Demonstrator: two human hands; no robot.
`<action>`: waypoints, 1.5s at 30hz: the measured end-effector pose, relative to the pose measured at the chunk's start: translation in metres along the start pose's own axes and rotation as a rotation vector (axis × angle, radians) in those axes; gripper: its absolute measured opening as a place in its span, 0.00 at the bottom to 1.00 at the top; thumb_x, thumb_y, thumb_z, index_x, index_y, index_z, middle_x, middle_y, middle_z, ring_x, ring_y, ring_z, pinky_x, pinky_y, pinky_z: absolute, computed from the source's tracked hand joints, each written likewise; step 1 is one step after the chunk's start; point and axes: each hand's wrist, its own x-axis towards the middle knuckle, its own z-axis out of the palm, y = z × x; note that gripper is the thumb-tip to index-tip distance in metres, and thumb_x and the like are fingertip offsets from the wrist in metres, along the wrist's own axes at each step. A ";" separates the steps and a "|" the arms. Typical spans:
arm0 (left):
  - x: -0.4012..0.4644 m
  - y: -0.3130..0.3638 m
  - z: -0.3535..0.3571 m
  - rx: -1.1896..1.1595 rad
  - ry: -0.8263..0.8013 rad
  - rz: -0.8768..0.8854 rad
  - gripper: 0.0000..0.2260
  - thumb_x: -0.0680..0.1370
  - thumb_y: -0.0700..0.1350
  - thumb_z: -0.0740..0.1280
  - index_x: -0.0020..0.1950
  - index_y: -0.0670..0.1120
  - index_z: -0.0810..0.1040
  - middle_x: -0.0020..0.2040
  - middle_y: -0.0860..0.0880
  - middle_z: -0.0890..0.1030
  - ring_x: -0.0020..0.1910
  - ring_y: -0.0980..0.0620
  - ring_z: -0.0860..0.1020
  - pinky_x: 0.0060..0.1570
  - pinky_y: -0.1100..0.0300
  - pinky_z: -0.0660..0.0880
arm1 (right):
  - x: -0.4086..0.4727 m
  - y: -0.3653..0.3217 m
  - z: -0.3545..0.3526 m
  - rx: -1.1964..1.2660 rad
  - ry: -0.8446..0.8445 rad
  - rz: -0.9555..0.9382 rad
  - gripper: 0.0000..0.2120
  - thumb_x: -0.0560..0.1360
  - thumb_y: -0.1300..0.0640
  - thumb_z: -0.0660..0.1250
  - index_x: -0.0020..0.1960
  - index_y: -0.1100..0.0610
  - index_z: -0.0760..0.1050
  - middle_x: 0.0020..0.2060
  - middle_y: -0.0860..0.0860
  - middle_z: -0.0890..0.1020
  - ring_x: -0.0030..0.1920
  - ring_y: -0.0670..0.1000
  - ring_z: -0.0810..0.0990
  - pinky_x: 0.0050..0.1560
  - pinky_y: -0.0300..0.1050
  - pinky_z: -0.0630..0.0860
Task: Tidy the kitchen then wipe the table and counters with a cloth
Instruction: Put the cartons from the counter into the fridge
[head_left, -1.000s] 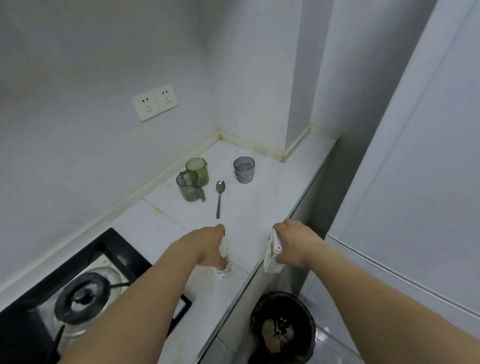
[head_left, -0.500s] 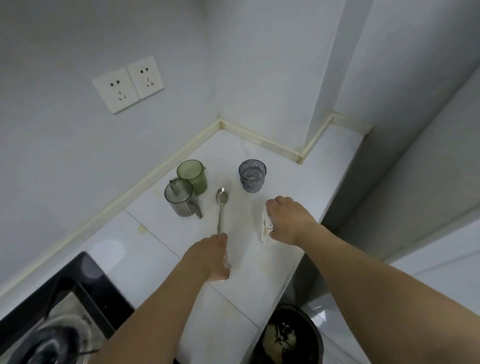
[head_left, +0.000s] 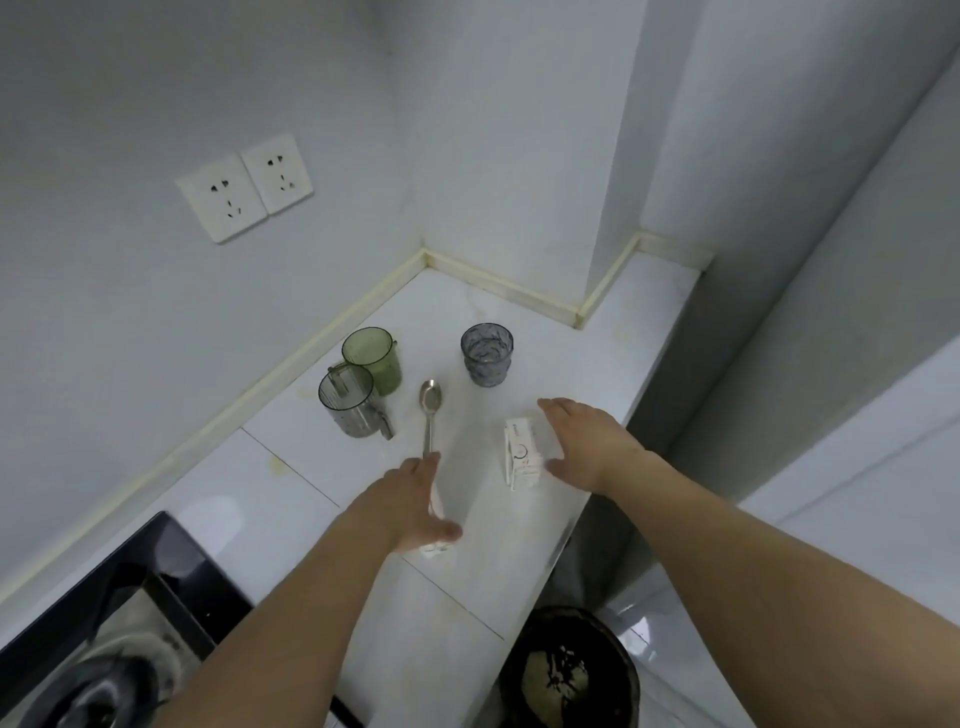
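A small white carton (head_left: 521, 460) is seen on the counter (head_left: 613, 332), just beside the spread, straight fingers of the right hand (head_left: 584, 441). A second carton (head_left: 435, 545) is covered by the left hand (head_left: 410, 506), fingers extended toward a spoon (head_left: 430, 410).

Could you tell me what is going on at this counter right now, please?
A person is tidying a white kitchen counter. Their right hand is open beside a small white carton lying on the counter, not gripping it. The left hand rests over a second small white carton, just below the spoon. Three cups, green, clear and blue-grey, stand behind. A dark bin sits on the floor below.
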 end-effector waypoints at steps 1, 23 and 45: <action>-0.004 0.004 -0.007 -0.001 0.037 -0.001 0.42 0.75 0.59 0.68 0.79 0.48 0.48 0.75 0.46 0.61 0.70 0.45 0.66 0.67 0.51 0.67 | -0.013 0.002 -0.011 -0.006 0.020 0.007 0.37 0.77 0.51 0.64 0.78 0.56 0.47 0.77 0.53 0.55 0.75 0.54 0.58 0.73 0.46 0.56; -0.130 0.279 -0.063 -0.121 0.238 0.571 0.31 0.83 0.50 0.55 0.80 0.43 0.43 0.80 0.45 0.50 0.78 0.48 0.53 0.74 0.58 0.51 | -0.304 0.044 -0.203 -0.829 0.615 0.243 0.29 0.79 0.58 0.52 0.78 0.56 0.49 0.78 0.54 0.49 0.78 0.56 0.42 0.73 0.56 0.33; -0.127 0.275 -0.041 -0.801 0.243 0.728 0.10 0.82 0.43 0.58 0.53 0.55 0.76 0.51 0.56 0.80 0.52 0.60 0.77 0.48 0.67 0.71 | -0.307 0.026 -0.205 -1.140 0.815 0.091 0.20 0.76 0.62 0.49 0.51 0.59 0.81 0.54 0.55 0.80 0.66 0.58 0.71 0.74 0.60 0.54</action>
